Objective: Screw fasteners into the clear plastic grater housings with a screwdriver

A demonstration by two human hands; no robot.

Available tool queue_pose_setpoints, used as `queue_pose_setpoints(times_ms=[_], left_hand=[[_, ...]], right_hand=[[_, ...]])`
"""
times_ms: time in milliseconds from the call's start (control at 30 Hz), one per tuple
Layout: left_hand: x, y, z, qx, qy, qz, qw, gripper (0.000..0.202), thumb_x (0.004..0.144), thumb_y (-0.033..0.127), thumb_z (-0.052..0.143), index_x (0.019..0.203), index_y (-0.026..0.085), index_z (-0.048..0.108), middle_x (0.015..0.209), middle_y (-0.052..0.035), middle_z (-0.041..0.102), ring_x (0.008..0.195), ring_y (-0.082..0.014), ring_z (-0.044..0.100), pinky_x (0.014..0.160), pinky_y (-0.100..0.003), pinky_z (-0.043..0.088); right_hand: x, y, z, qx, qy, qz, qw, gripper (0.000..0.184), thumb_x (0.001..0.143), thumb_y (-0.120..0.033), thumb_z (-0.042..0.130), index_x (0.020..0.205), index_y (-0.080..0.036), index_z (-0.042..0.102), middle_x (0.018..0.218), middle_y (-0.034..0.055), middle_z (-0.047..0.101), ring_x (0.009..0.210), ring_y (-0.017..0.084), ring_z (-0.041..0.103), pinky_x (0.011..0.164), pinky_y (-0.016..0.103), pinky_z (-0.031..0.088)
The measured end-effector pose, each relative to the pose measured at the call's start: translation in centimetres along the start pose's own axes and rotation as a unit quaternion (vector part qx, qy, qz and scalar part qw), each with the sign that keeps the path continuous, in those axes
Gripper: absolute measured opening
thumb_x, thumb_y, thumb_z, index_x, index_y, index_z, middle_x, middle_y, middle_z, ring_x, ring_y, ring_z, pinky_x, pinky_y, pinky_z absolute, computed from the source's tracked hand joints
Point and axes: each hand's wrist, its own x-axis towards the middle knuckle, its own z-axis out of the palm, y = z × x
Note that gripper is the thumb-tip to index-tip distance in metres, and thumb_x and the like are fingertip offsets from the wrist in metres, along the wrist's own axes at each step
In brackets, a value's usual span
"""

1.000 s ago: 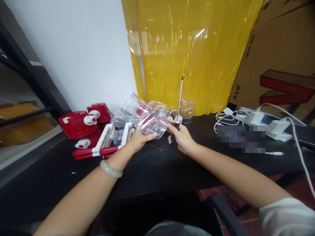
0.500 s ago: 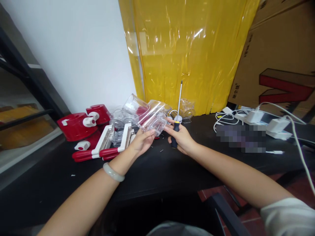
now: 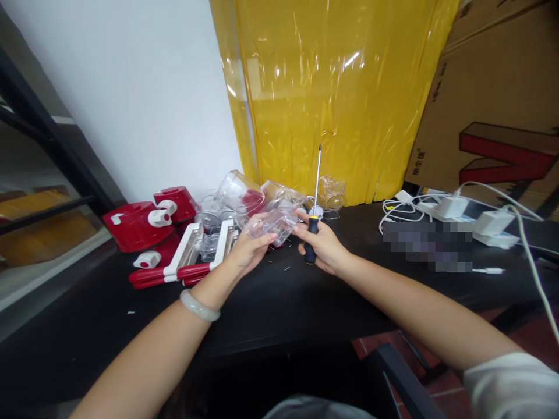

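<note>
Clear plastic is filling the gap between the two hands: a see-through part (image 3: 280, 223) is being held just over the black tabletop (image 3: 283, 317), in front of a group of transparent containers (image 3: 238, 191). The left hand (image 3: 255, 247) is gripping its left side, thumb lying along the near face, while the right hand (image 3: 324, 247) is curling round the dark handle of a screwdriver (image 3: 312, 225) and bringing its fingertips to the part's right end. Judging by its thin, glossy walls, the part is probably handling as light, stiff and slippery, perhaps cracking if squeezed hard; its thicker edges are looking like the safer place to take hold. The screwdriver is likely handling as rigid and a bit heavier, its handle offering the surest grip. The part's long axis is seemingly running from the left palm rightward and slightly up, though glare is blurring its outline; the screwdriver is standing nearly upright, its tip pointing up and leaning slightly right
</note>
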Motion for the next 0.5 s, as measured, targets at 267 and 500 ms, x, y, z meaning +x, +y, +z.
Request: queue_pose_setpoints(times_ms=[267, 500], left_hand=[[0.2, 0.2, -0.8, 0.034, -0.043, 0.010, 0.998, 0.056, 0.057, 0.023, 0.098, 0.106, 0.023, 0.069, 0.112, -0.0038, 0.077, 0.108, -0.0238, 0.070, 0.102, -0.039, 0.048], [0.3, 0.0, -1.5, 0.048, -0.060, 0.010, 0.997, 0.060, 0.055, 0.025, 0.099, 0.107, 0.023, 0.068, 0.114, -0.0038, 0.076, 0.110, -0.0254, 0.069, 0.100, -0.040, 0.048]], right_hand=[[0.1, 0.3, -0.4, -0.013, -0.024, -0.020, 0.999, 0.070, 0.064, -0.036, 0.095, 0.128, -0.023, 0.069, 0.114, 0.0096, 0.079, 0.086, 0.022, 0.072, 0.041, 0.020, 0.048], [0.0, 0.3, -0.3, -0.023, -0.028, -0.030, 0.999, 0.079, 0.062, -0.039, 0.097, 0.132, -0.020, 0.064, 0.104, 0.0069, 0.078, 0.065, 0.014, 0.063, 0.040, 0.020, 0.047]])
